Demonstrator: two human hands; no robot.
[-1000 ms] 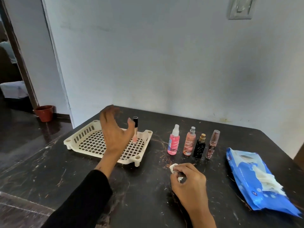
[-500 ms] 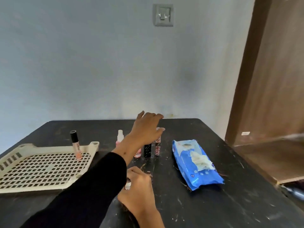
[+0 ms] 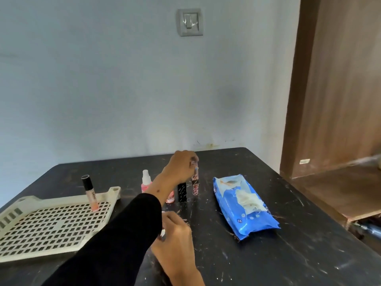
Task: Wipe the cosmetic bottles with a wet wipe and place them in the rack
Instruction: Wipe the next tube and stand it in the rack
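On the bench (image 3: pixel 268 265), a black-capped tube (image 3: pixel 90 193) stands upright in the cream rack (image 3: pixel 41 230). The left hand (image 3: pixel 181 168) pinches the clear bottle (image 3: pixel 195 183) by its top beside the black bottle (image 3: pixel 182 191). The right hand's fingers (image 3: pixel 175 219) curl around a wet wipe (image 3: pixel 163 233); the blue pack (image 3: pixel 243 205) lies rightmost.

1. It looked like a room in a home, plain and lived-in rather than a shop or lab.
2. A scuffed black table (image 3: pixel 268 254) stood with its far edge against a bare pale wall (image 3: pixel 123 89) that carried one grey light switch (image 3: pixel 190 22).
3. Past the table's right edge stood a brown wooden door (image 3: pixel 340 79).
4. Household toiletries were on the table: small cosmetic bottles (image 3: pixel 182 191), a blue wet-wipe pack (image 3: pixel 245 205), a cream plastic rack (image 3: pixel 31 250).
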